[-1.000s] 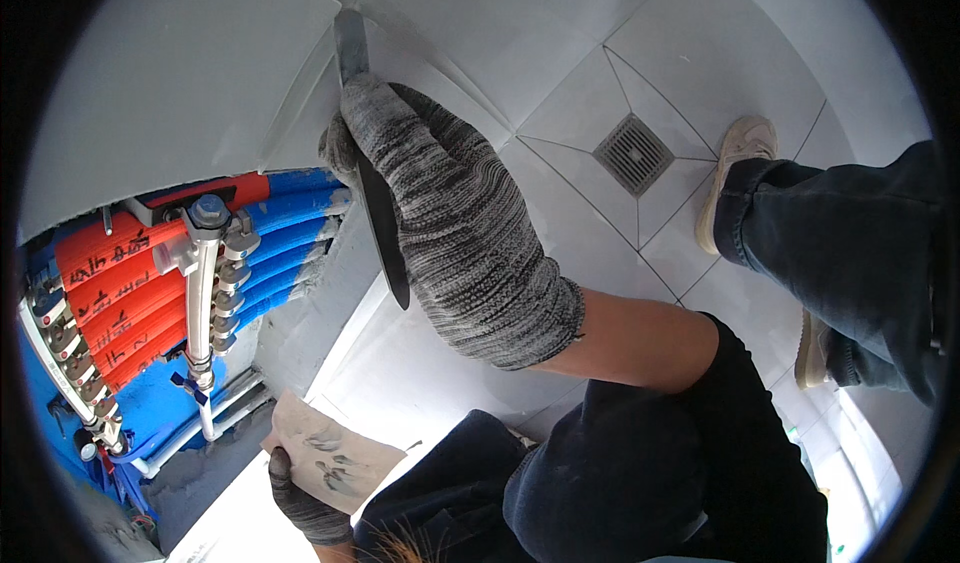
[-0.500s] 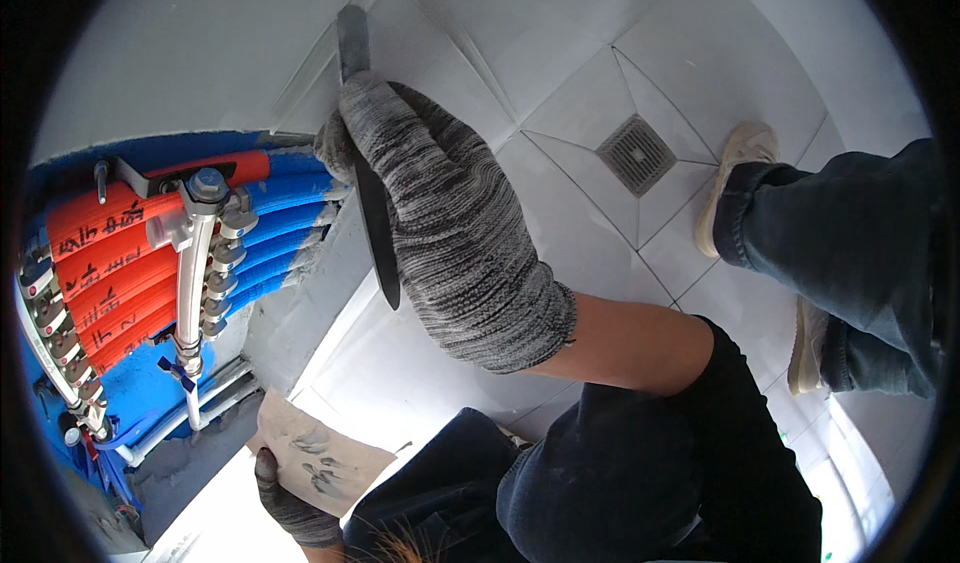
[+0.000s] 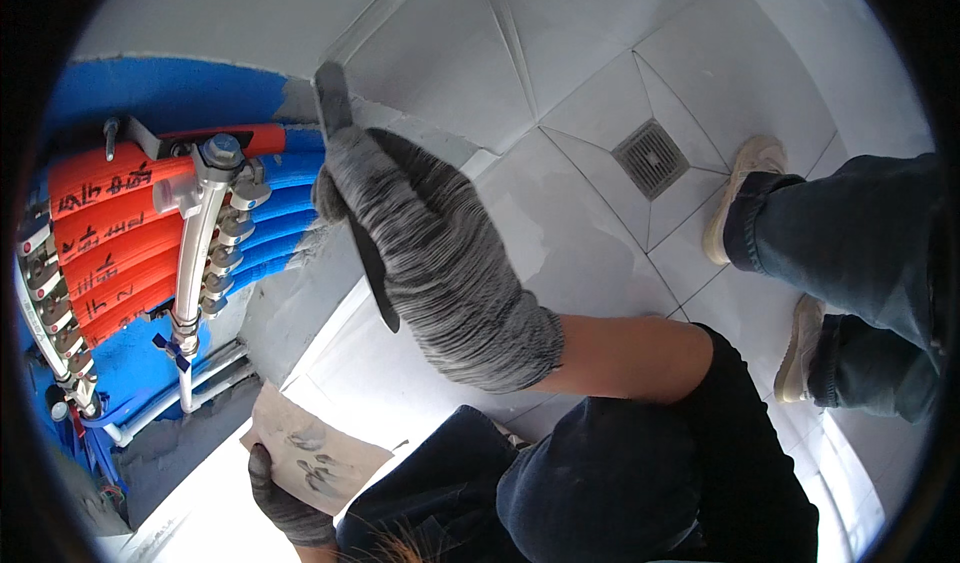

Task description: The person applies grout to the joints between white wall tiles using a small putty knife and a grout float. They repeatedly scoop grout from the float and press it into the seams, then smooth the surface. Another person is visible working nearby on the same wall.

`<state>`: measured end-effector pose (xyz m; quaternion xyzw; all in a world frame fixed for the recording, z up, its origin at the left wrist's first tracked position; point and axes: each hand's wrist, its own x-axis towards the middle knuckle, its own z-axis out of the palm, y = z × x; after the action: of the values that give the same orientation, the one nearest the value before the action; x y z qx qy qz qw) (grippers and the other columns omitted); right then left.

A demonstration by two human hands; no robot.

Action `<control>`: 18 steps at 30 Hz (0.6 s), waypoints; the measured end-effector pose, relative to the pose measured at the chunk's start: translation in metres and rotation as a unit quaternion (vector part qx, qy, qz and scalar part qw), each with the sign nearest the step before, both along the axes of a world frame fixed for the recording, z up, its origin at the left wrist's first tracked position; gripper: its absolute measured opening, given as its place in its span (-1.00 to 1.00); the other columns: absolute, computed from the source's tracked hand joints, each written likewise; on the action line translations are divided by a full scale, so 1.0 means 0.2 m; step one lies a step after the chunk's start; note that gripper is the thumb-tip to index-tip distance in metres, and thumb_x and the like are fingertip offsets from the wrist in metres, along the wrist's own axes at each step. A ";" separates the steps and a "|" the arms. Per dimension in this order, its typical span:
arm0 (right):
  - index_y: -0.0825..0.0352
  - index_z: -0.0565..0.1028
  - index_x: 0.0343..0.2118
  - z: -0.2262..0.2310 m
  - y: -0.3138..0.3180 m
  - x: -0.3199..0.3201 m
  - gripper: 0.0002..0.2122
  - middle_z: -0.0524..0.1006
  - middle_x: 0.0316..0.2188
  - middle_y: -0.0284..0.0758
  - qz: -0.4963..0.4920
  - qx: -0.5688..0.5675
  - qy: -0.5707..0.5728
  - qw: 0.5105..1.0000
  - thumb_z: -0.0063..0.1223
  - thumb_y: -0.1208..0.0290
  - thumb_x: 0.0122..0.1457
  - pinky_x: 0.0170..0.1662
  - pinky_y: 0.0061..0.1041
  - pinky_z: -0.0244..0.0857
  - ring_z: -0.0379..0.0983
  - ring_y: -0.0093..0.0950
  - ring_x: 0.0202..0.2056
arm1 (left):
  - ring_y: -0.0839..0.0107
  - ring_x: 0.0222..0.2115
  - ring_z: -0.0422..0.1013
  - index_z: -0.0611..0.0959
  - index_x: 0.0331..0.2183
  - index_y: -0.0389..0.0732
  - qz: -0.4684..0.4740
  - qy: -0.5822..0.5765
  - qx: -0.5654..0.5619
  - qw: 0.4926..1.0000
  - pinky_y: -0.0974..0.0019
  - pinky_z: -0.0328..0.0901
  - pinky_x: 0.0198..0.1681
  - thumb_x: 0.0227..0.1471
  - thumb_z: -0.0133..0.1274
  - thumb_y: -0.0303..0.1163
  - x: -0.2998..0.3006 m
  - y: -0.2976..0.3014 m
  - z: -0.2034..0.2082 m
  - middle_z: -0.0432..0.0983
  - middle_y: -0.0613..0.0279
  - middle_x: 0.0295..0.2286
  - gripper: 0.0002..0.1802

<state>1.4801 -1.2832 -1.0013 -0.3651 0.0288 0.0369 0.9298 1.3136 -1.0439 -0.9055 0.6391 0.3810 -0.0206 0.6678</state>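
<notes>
My right hand (image 3: pixel 440 263), in a grey knitted glove, is closed around a long narrow flat metal spatula (image 3: pixel 332 98). The spatula's upper end lies at the wall's lower edge, just right of the pipe recess, while its dark lower end (image 3: pixel 375 283) sticks out below my fingers. At the lower left, my gloved left hand (image 3: pixel 285 503) grips a tan board (image 3: pixel 318 448) with dark grey smears on it. The thumb shows along the board's left edge; the other fingers are largely hidden.
Left, a recess holds red pipes (image 3: pixel 115 233), blue pipes (image 3: pixel 280 218) and a metal manifold (image 3: pixel 200 243) with valves. A square floor drain (image 3: pixel 650 158) sits in white tiles. At right stand another person's jeans-clad legs (image 3: pixel 850 243). My bent knee (image 3: pixel 600 483) is below.
My right hand and the spatula have moved down and slightly left, from the upper wall corner towards the edge beside the pipe recess. The view has shifted a little. My left hand still holds the board.
</notes>
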 end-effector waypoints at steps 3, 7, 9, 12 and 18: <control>0.26 0.36 -0.55 -0.07 0.14 0.02 -0.66 0.29 -0.62 -0.42 0.183 0.182 0.162 0.952 -0.21 0.13 0.25 -0.40 -0.58 0.22 0.24 -0.58 -0.54 | 0.18 -0.15 0.38 0.33 -0.02 -0.33 0.022 -0.011 -0.079 0.997 0.15 0.34 -0.11 0.02 -0.04 -0.10 -0.03 0.00 0.01 0.38 -0.04 -0.15 -0.41; 0.31 0.40 -0.50 -0.09 0.34 -0.19 -0.62 0.36 -0.59 -0.41 0.299 -0.027 0.026 0.954 -0.19 0.07 0.24 -0.26 -0.56 0.24 0.27 -0.56 -0.46 | 0.18 -0.11 0.35 0.31 0.01 -0.29 0.061 -0.024 -0.012 0.998 0.13 0.30 -0.05 0.05 -0.07 -0.09 -0.05 0.03 0.01 0.35 -0.01 -0.10 -0.41; 0.33 0.40 -0.48 -0.11 0.38 -0.24 -0.62 0.36 -0.59 -0.42 0.288 -0.034 -0.010 0.957 -0.20 0.07 0.24 -0.25 -0.54 0.27 0.28 -0.59 -0.47 | 0.18 -0.07 0.33 0.29 0.04 -0.26 0.077 -0.015 0.036 0.996 0.11 0.28 -0.02 0.05 -0.08 -0.09 -0.03 0.04 0.01 0.32 0.00 -0.06 -0.40; 0.37 0.41 -0.33 -0.14 0.33 -0.29 -0.69 0.37 -0.58 -0.42 0.309 0.048 -0.031 0.949 -0.14 0.15 0.24 -0.36 -0.61 0.33 0.32 -0.64 -0.50 | 0.16 -0.03 0.30 0.25 0.08 -0.23 0.008 -0.064 -0.110 0.992 0.08 0.25 0.03 0.06 -0.09 -0.08 0.02 0.03 -0.04 0.29 0.00 -0.01 -0.37; 0.21 0.48 -0.12 -0.17 0.00 -0.25 -0.70 0.50 -0.58 -0.31 0.242 -0.429 -0.303 0.816 -0.04 0.17 0.17 -0.43 -0.45 0.37 0.40 -0.47 -0.60 | 0.18 -0.15 0.38 0.29 0.03 -0.33 -0.116 -0.016 -0.222 0.968 0.20 0.32 -0.06 0.02 -0.02 -0.05 0.20 -0.01 -0.42 0.37 -0.04 -0.11 -0.33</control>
<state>1.4292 -1.2831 -1.0358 -0.7151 -0.3303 0.1318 0.6018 1.3543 -1.0461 -0.9892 0.5146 0.2797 -0.1722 0.7920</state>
